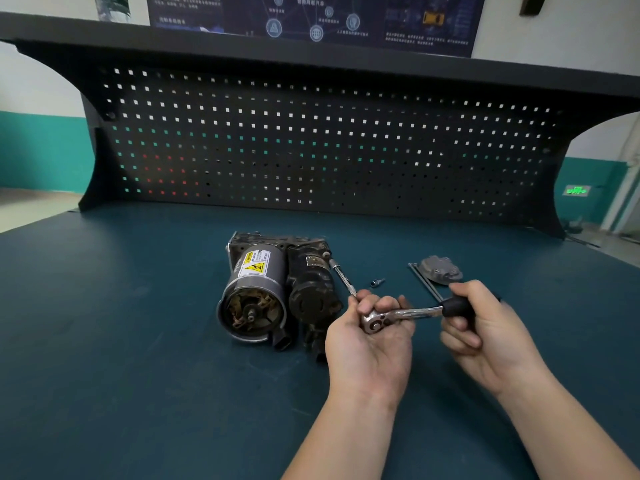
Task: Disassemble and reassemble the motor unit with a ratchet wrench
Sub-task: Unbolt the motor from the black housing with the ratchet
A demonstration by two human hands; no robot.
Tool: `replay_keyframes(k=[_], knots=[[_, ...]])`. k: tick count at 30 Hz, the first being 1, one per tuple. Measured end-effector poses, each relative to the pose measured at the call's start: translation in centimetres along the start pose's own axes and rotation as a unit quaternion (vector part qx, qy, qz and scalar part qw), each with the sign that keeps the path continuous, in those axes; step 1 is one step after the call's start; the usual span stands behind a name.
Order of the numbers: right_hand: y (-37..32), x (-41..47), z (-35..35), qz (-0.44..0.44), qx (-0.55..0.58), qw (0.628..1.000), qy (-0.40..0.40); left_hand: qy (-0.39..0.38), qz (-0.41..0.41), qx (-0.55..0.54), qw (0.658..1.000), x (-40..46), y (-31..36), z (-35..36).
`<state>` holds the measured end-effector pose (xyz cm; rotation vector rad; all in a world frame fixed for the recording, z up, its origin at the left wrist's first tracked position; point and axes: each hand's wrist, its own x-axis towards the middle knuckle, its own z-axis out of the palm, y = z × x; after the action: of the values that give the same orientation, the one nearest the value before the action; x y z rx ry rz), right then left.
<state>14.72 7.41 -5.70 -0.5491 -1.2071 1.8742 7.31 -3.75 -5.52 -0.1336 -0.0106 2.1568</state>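
**Ratchet on a side bolt, mid-disassembly**

Your right hand (485, 327) grips the ratchet wrench (408, 313) by its black handle; your left hand (372, 327) cups its head. Beyond your left grip the extension (341, 277) slants up-left to the motor unit (273, 289), whose open end faces you. Next, I judge: swing the handle, keeping the extension in line.
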Motion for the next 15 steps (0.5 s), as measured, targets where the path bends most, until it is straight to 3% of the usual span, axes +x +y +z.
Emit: replay_keyframes(k=[15], knots=[[0.51, -0.36, 0.66, -0.044, -0.016, 0.999, 0.001, 0.046, 0.029, 0.027, 0.998, 0.45, 0.22, -0.38]])
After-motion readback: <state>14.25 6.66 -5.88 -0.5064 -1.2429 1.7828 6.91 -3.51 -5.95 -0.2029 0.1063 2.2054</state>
